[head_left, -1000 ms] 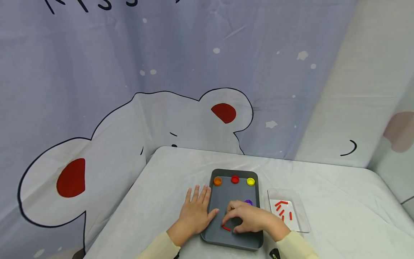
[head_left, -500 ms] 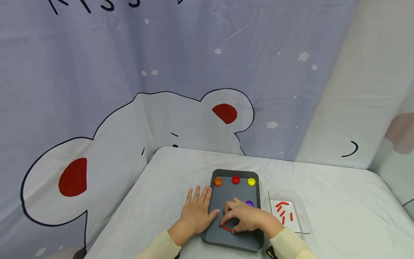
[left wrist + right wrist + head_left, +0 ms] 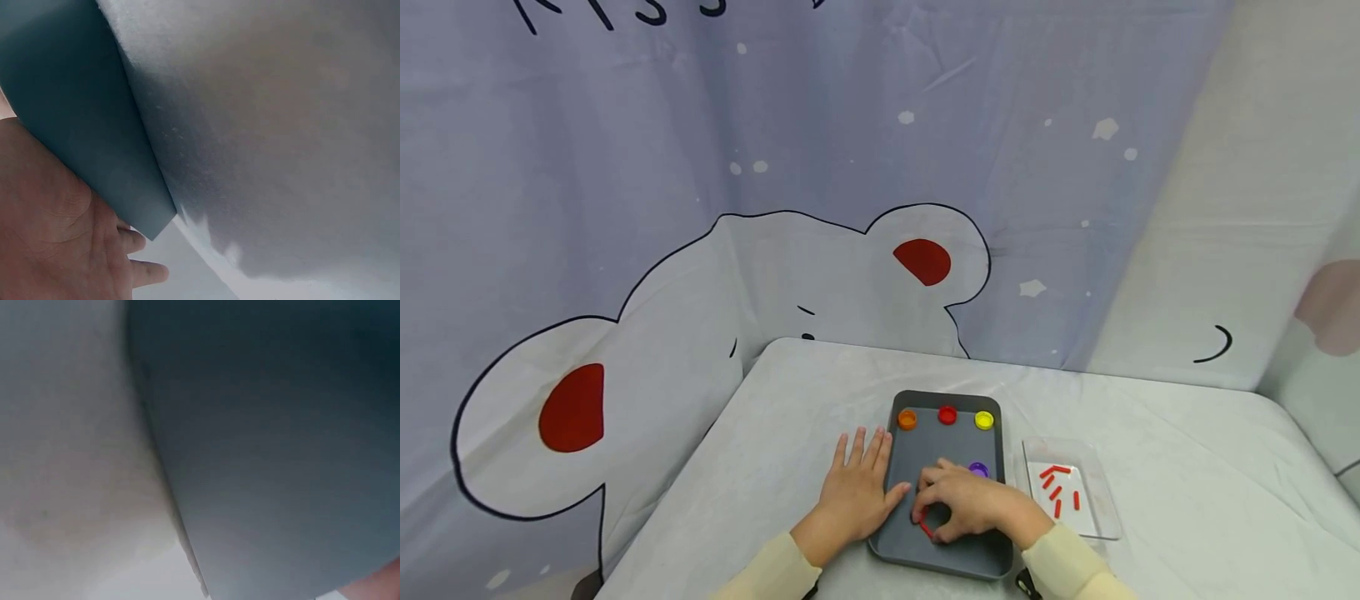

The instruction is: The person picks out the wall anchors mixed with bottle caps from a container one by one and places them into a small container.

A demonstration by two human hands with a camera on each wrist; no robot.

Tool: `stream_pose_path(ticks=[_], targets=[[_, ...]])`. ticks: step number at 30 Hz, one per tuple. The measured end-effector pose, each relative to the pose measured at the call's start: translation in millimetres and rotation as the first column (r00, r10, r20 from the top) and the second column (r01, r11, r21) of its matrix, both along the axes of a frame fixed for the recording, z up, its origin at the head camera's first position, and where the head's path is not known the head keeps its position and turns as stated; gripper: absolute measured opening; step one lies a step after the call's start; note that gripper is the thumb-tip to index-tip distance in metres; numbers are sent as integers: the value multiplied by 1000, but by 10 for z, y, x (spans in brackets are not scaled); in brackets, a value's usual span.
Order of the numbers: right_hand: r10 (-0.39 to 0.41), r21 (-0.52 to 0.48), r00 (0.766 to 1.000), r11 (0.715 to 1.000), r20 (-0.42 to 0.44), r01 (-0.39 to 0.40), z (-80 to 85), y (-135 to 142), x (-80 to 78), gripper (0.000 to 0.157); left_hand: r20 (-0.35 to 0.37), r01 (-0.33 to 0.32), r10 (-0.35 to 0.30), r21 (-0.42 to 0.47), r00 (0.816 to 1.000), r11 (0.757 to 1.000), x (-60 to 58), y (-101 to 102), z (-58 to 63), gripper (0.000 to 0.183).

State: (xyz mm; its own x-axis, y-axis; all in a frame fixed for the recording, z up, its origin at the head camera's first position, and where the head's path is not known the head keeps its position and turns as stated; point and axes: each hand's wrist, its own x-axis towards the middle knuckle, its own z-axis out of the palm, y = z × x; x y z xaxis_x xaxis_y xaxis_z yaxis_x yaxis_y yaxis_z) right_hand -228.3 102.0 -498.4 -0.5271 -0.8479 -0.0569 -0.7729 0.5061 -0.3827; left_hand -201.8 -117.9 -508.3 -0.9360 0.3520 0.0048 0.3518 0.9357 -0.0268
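Note:
My left hand (image 3: 852,493) lies with straight fingers along the left rim of a grey tray (image 3: 917,458), its thumb reaching over the edge. In the left wrist view, the left hand (image 3: 56,219) is beside the tray's outer wall (image 3: 81,119). Low in the tray, my right hand (image 3: 966,500) pinches a thin red stick (image 3: 927,527) between curled forefinger and thumb. The stick's ends are partly covered by the fingertips. The right wrist view is mostly filled by the tray's wall (image 3: 262,450), with a bit of the right hand (image 3: 375,584) at the corner.
Orange (image 3: 907,419), red (image 3: 947,414) and yellow (image 3: 984,420) round caps line the tray's far end. A purple cap (image 3: 979,470) is partly behind the right hand. Right of the tray, a clear plastic box (image 3: 1103,492) contains several red sticks (image 3: 1056,493). White cloth (image 3: 805,408) covers the table.
My right thumb has come in toward the forefinger, and the hand has shifted slightly left. The red stick between them now stands at a steeper angle. The left hand stays put.

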Motion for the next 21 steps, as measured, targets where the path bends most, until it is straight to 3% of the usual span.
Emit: stream_pose_path(ticks=[5, 10, 21], targets=[[7, -18, 999, 1000, -36, -8, -15, -24, 18, 26, -3, 1, -1, -1, 1000, 1000, 8, 2, 7, 80], [-38, -32, 998, 999, -42, 37, -2, -20, 67, 31, -2, 2, -2, 0, 1000, 1000, 16, 12, 13, 79], [-82, -24, 995, 996, -49, 81, -13, -6, 115, 23, -1, -10, 10, -10, 1000, 1000, 14, 14, 25, 79]])
